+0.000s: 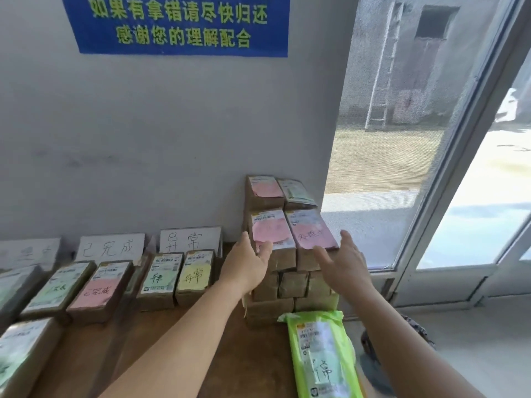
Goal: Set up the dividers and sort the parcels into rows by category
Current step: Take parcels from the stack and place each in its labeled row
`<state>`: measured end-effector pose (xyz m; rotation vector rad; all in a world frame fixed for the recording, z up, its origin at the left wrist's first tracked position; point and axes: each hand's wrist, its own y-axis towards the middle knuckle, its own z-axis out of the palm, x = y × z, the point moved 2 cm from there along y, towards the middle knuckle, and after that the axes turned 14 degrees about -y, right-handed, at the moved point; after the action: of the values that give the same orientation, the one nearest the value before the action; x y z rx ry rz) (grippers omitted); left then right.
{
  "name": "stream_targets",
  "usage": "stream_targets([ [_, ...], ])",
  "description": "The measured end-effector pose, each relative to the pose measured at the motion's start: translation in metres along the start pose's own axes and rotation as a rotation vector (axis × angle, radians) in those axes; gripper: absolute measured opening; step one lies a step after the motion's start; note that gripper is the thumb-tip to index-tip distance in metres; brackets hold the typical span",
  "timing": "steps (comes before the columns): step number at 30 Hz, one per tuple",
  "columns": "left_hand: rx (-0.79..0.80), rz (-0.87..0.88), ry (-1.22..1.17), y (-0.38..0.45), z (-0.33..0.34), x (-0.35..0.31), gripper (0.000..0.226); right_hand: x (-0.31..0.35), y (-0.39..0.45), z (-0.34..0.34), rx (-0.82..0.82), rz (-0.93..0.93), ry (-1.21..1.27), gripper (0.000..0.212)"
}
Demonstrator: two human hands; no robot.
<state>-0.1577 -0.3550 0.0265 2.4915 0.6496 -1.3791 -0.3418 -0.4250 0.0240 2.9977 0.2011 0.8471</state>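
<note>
A stack of brown cardboard parcels (290,282) stands at the table's back right against the wall. Its two front top parcels carry pink labels (311,229). My left hand (248,262) is at the left side of the stack's top layer, fingers apart. On the right side, my right hand (344,265) is also spread; neither hand has closed on a parcel. White divider cards (189,239) with handwritten characters lean on the wall, with rows of labelled parcels (159,278) in front of them. A green plastic mailer (324,357) lies in front of the stack.
The wooden table (201,354) runs along a grey wall with a blue notice (178,24). A glass door and window (431,139) are on the right, beyond the table's edge. More parcels (20,351) lie at the near left.
</note>
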Motion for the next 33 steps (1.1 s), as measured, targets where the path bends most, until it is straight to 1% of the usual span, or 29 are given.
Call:
stream_targets([
  [2,-0.004,-0.03,0.018,0.002,0.003,0.0,0.073,-0.004,0.008,0.006,0.034,0.014,0.011,0.071],
  [4,0.002,-0.04,0.019,0.003,0.005,0.003,0.065,-0.007,0.011,0.011,0.032,-0.009,0.053,0.046],
  [5,0.001,-0.032,0.0,0.003,0.005,0.004,0.059,-0.007,0.012,0.012,0.022,-0.022,0.076,0.037],
  [6,-0.006,-0.023,-0.027,0.003,0.006,0.005,0.056,-0.008,0.012,0.013,0.01,-0.036,0.093,0.033],
  [10,-0.048,-0.006,-0.076,-0.002,0.005,0.005,0.056,-0.007,0.012,0.011,-0.033,-0.068,0.115,0.04],
  [15,-0.119,0.045,-0.139,-0.018,0.0,0.003,0.058,-0.006,0.001,0.005,-0.086,-0.092,0.221,0.049],
  [20,-0.223,0.074,-0.176,-0.036,-0.015,0.006,0.07,0.005,-0.014,0.0,-0.13,-0.135,0.347,0.034],
  [24,-0.314,0.089,-0.218,-0.054,-0.036,0.011,0.064,0.027,-0.029,0.001,-0.136,-0.174,0.405,0.023],
  [29,-0.39,0.059,-0.259,-0.083,-0.077,0.037,0.064,0.064,-0.058,0.013,-0.155,-0.25,0.381,0.025],
  [33,-0.45,0.047,-0.288,-0.112,-0.12,0.065,0.065,0.101,-0.093,0.034,-0.098,-0.285,0.386,0.027],
])
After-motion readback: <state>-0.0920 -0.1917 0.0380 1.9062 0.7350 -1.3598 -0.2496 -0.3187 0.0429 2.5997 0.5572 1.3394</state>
